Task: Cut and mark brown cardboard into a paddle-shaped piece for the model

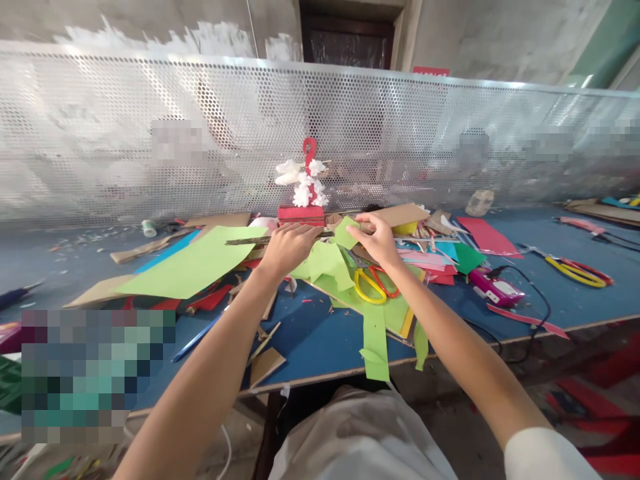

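My left hand point(287, 245) is closed round a thin brown stick point(245, 241) that lies level above the table. My right hand point(376, 237) pinches a small green paper piece point(345, 233) against the stick's right part. Both hands hover over a heap of green paper scraps point(325, 263). Just behind them stands a red box point(301, 215) with a red loop and white paper flowers point(303, 180) on top. Yellow-and-orange scissors point(370, 283) lie under my right wrist.
The blue table point(310, 333) holds a large green sheet point(193, 263), cardboard pieces, red and pink paper point(483, 235), a pink glue gun point(495, 288) with a black cord, and yellow scissors point(575, 270) at right. A perforated metal screen point(150, 133) backs the table.
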`<state>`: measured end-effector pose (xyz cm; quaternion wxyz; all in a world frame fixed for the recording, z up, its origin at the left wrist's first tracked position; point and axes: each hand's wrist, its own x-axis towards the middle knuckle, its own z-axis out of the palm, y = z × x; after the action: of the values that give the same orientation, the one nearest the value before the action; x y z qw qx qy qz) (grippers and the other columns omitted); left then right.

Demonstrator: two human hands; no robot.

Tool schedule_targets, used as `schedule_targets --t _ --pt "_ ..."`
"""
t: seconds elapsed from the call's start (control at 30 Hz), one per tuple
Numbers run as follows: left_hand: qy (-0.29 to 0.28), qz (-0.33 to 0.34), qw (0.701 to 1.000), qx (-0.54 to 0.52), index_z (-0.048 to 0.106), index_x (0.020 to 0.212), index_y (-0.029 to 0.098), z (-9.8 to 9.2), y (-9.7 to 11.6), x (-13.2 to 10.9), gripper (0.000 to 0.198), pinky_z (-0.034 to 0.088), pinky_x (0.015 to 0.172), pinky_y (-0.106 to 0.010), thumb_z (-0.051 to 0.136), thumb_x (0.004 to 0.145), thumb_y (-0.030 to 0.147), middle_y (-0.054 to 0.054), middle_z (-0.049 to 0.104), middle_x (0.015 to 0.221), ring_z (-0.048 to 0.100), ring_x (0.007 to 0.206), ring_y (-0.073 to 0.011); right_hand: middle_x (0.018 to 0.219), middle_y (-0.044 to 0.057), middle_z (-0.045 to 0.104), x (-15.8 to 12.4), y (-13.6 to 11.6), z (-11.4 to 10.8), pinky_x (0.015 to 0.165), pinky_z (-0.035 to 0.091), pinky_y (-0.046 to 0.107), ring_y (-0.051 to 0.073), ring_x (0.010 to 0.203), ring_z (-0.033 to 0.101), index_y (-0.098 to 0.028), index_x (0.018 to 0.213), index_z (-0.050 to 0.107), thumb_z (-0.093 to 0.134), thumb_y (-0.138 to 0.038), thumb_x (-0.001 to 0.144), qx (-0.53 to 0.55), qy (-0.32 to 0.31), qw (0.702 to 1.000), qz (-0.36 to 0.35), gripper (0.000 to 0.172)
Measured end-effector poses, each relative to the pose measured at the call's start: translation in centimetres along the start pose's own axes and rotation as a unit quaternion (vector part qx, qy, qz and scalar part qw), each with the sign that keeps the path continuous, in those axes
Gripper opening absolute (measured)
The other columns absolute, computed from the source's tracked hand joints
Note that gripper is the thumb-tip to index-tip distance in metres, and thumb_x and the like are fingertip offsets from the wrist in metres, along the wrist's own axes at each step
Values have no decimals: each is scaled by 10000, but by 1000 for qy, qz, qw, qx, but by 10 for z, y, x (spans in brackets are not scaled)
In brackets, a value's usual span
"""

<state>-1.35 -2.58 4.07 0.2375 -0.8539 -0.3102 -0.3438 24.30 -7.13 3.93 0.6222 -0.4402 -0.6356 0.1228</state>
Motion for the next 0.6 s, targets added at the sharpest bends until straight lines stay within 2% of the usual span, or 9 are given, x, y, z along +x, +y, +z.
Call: schedule_targets --t 0.2,0.47,0.6 --pt "-13 -1 1000 -4 817 1248 238 1 1 0 348 603 841 -387 529 1054 238 -127 853 1128 809 961 -257 1147 117 748 2 3 3 926 606 425 265 989 714 -237 947 708 873 -684 719 63 -5 996 66 528" --pt "-15 -2 1000 -6 807 1256 244 3 -1 -1 344 594 837 -384 530 1052 249 -120 853 1131 802 949 -249 1089 113 762 3 6 5 886 615 418 252 932 723 -228 954 700 891 -669 687 97 -10 991 94 550" --pt "-18 4 1000 -1 804 1259 232 3 0 -1 331 587 835 -379 539 1065 273 -120 855 1125 806 951 -252 1022 92 759 1 5 5 854 611 406 250 916 713 -233 962 688 854 -663 743 74 -15 993 86 510"
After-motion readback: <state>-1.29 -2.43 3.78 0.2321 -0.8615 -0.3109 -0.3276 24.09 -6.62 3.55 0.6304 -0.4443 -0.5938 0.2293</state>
